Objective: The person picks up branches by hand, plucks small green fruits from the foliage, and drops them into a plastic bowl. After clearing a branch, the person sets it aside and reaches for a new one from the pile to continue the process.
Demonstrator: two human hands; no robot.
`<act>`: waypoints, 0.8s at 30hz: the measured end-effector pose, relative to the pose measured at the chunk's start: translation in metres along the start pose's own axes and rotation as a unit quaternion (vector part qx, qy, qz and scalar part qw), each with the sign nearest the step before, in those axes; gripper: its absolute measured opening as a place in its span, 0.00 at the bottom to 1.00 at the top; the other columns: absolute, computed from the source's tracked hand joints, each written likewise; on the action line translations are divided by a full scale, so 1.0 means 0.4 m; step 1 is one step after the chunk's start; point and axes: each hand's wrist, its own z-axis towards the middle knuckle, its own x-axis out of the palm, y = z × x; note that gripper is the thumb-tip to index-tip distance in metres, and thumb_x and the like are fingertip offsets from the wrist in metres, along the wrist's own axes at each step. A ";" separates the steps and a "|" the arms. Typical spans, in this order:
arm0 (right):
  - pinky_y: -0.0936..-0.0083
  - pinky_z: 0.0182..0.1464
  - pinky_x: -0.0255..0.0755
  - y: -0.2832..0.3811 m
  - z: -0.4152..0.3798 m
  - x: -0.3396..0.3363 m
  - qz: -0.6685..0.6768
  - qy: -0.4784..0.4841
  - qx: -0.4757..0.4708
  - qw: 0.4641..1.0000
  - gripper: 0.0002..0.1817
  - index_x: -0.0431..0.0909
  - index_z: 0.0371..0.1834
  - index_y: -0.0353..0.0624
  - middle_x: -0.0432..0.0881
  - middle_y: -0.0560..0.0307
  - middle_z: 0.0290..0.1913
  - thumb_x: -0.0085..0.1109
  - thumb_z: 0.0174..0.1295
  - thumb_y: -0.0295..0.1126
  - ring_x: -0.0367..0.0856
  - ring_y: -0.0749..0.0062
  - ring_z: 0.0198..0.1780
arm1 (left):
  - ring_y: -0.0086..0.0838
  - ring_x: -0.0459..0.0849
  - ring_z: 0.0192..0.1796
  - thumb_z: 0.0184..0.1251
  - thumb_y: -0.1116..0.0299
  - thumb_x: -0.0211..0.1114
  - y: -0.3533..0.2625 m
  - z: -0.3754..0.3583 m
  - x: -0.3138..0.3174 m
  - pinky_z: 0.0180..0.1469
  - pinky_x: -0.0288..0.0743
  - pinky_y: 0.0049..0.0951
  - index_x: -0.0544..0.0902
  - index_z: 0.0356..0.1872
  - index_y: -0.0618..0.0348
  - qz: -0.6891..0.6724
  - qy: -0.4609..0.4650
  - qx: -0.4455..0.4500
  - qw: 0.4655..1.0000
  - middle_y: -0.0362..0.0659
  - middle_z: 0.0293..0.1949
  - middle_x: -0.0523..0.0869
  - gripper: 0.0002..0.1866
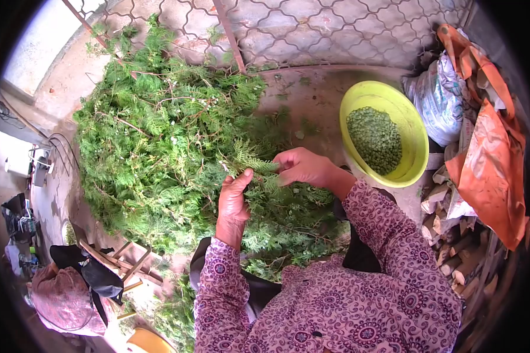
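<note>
Gripping a green sprig (254, 167) between them, the left hand (234, 200) and right hand (303, 166) are seen with fingers pinched on it, above a large pile of green branches (159, 141). A yellow bowl (415, 138) of green bits (375, 138) sits just right.

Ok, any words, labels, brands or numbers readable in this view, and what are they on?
None can be read. The yellow bowl of green bits and the orange cloth carry no print. The white sack has dark marks too blurred to read. Both hands, left hand and right hand, hold a green sprig.
</note>
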 end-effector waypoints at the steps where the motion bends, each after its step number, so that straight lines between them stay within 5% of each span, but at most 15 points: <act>1: 0.82 0.34 0.67 0.004 0.002 0.008 0.000 0.000 0.000 1.000 0.15 0.73 0.43 0.37 0.77 0.64 0.32 0.58 0.50 0.25 0.73 0.85 0.34 | 0.31 0.71 0.49 0.45 0.68 0.72 0.001 0.001 -0.001 0.55 0.62 0.37 0.69 0.42 0.57 0.007 -0.004 0.008 1.000 0.43 0.43 0.76 0.24; 9: 0.84 0.31 0.68 0.011 0.005 0.025 0.016 -0.030 -0.001 0.999 0.13 0.74 0.42 0.39 0.78 0.63 0.30 0.56 0.56 0.33 0.75 0.81 0.27 | 0.31 0.74 0.46 0.46 0.69 0.72 0.005 0.005 -0.011 0.52 0.66 0.36 0.71 0.41 0.58 -0.037 0.014 -0.011 0.999 0.43 0.42 0.77 0.21; 24: 0.83 0.29 0.72 0.022 -0.002 0.026 0.060 -0.024 0.042 0.997 0.11 0.74 0.40 0.36 0.79 0.59 0.31 0.52 0.58 0.31 0.78 0.78 0.25 | 0.32 0.74 0.46 0.47 0.66 0.71 0.021 0.021 -0.045 0.51 0.68 0.39 0.72 0.42 0.60 -0.056 0.042 -0.028 0.997 0.43 0.41 0.78 0.22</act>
